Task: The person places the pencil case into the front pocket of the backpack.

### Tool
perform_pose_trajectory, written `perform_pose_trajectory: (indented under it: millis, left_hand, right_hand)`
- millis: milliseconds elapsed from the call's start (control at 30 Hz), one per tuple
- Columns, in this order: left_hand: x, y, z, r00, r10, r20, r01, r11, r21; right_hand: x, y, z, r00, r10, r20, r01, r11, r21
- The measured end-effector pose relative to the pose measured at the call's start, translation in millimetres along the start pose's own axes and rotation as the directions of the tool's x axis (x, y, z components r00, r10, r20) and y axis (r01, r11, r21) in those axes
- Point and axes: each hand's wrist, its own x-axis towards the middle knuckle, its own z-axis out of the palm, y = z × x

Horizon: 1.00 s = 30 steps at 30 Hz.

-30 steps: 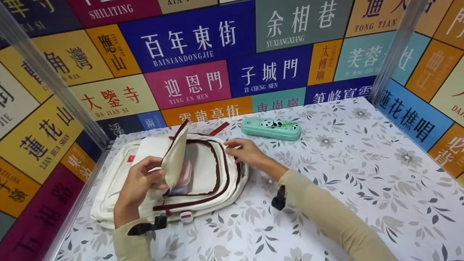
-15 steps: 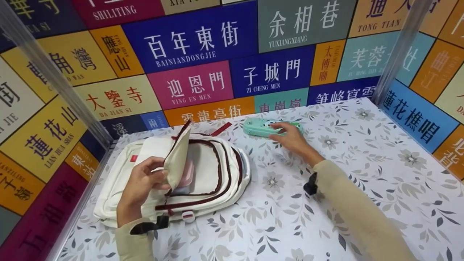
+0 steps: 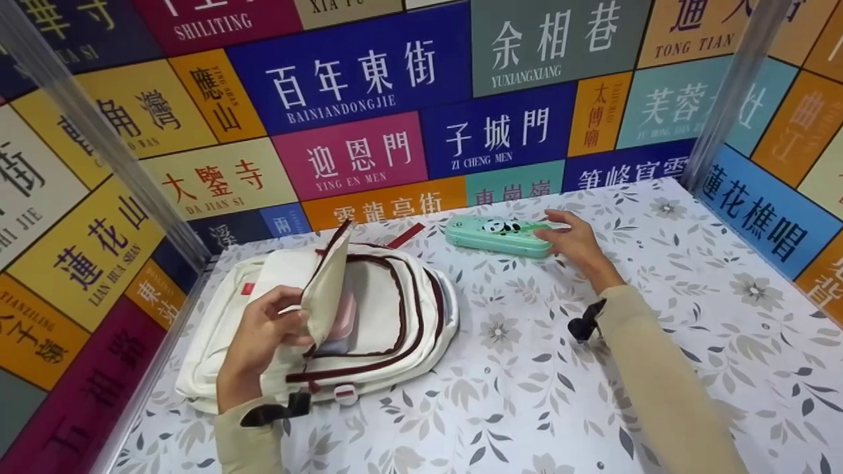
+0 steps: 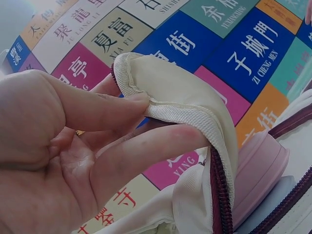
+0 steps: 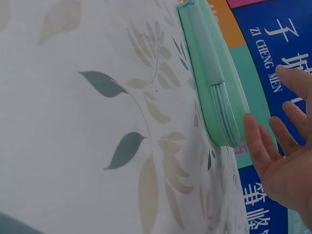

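A cream backpack [image 3: 224, 329] with dark red zips lies unzipped on the table. My left hand [image 3: 267, 329] pinches the edge of its front flap [image 4: 195, 92] between thumb and fingers, holding it raised. Inside the pocket show a pink case [image 4: 261, 170] and a pale blue thing [image 4: 268, 202] beneath it, both partly hidden. Behind and right of the bag sits a mint-green pencil case [image 3: 477, 240] with a panda print, its zip closed. Around its right end my right hand [image 3: 576, 243] is spread, fingers parted; whether a fingertip touches it I cannot tell.
A dark red strap [image 3: 405, 236] sticks out behind the bag. The floral tablecloth [image 3: 514, 395] reaches back to a wall of coloured signs [image 3: 355, 151]. Clear upright posts [image 3: 731, 105] stand at the back corners.
My right hand has left the backpack's right edge, crossed over the pencil case and come to its right end. My left hand keeps holding the flap up.
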Motion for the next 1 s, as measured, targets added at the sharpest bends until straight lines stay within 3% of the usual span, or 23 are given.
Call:
perform_pose_trajectory:
  millis: [133, 333, 633, 1000]
  left_hand:
    - [0.8, -0.2, 0.6, 1.000, 0.003, 0.021, -0.003, 1.000, 0.002]
    - [0.9, -0.4, -0.6, 1.000, 0.005, 0.016, -0.005, 1.000, 0.002]
    - [1.1, -3.6, -1.8, 1.000, 0.001, 0.013, -0.001, 1.000, 0.002]
    - [0.9, -3.5, -1.7, 1.000, 0.003, 0.020, -0.003, 1.000, -0.008]
  right_hand:
    - [5.5, 6.6, -0.1, 0.997, 0.069, -0.037, -0.065, 0.993, 0.101]
    - [8.7, 11.1, 7.3, 0.992, 0.116, -0.044, -0.109, 0.983, 0.150]
    - [8.8, 16.9, 16.0, 0.984, 0.165, -0.065, -0.156, 0.980, 0.125]
    - [10.4, 8.9, 17.2, 0.974, 0.224, -0.039, -0.225, 0.974, -0.016]
